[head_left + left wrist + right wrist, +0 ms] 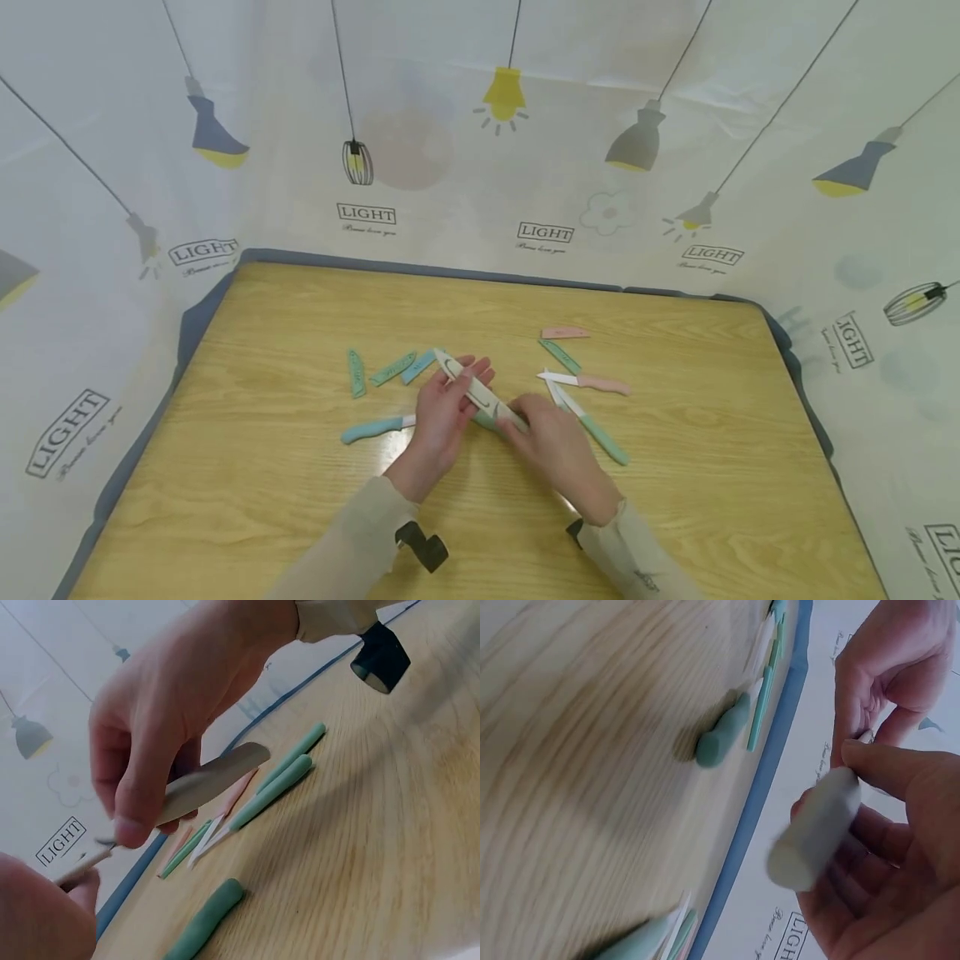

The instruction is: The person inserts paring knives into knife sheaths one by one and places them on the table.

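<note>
Farthest left of the cream knife [217, 780], on the table [247, 500], a blue knife [371, 429], white blade bare where seen, the rest behind the left hand [438, 421]. Also left of the cream knife, but farther from the body, a green cover [356, 372], a second green cover [393, 367] and a blue cover [418, 366], all loose. At the cream knife's blade end, held up above the table, left hand curled around a cream cover [456, 371], thumb on top. Below the cream knife, a green knife [724, 735], blade hard to make out. At the cream knife's handle end, right hand [558, 442] gripping that handle. Right of the cream knife and farther out, another green cover [560, 356] and a pink cover [566, 332]; nearer, a pink knife [603, 385] and two more green knives [274, 791], white blades bare. Judging from this, cream pair in progress, blade out of sight; cannot tell how far in, or whether going in or coming out. Apparently left unpaired: five other knives, five loose covers.
</note>
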Demonstrator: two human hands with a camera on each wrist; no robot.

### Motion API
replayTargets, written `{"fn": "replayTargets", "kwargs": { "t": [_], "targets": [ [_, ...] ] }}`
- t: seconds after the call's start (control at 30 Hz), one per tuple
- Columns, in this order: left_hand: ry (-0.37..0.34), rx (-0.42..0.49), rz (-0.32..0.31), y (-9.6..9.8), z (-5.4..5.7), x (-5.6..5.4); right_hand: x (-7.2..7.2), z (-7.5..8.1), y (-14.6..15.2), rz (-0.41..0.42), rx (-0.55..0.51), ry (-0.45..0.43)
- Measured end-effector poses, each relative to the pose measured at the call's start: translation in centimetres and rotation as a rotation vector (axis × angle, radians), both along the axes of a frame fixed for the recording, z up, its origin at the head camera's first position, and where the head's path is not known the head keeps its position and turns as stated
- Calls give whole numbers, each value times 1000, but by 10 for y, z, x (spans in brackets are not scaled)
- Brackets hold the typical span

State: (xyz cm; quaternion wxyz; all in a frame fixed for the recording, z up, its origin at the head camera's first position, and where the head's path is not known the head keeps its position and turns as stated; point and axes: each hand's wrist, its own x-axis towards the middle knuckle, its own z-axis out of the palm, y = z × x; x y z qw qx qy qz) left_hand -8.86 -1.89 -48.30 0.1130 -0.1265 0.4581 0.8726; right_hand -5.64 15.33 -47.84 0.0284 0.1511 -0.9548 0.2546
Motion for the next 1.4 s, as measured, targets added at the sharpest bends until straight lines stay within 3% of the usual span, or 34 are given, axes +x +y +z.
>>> {"fn": "replayTargets", "kwargs": {
  "t": [0.1, 0.2, 0.37, 0.67, 0.87, 1.17, 1.4],
  "targets": [
    [35, -27, -63, -3, -2, 0, 3, -1, 12, -26, 29, 9],
    [62, -28, -79, -11, -2, -1, 5, -1, 30, -69, 39, -1],
    [65, -58, -24, -33, -1, -4, 7, -1, 66, -129, 36, -7],
    [18, -97, 73, -73, -1, -5, 4, -2, 134, -309, 6, -197],
    [-7, -87, 120, -100, 3, -6, 4, -9, 169, -376, 55, -243],
    [-28, -90, 172, -122, 4, -12, 4, -18, 194, -430, 146, -306],
    [-29, -187, 124, -124, 4, -15, 1, -18, 197, -446, 171, -356]
  ]
}}
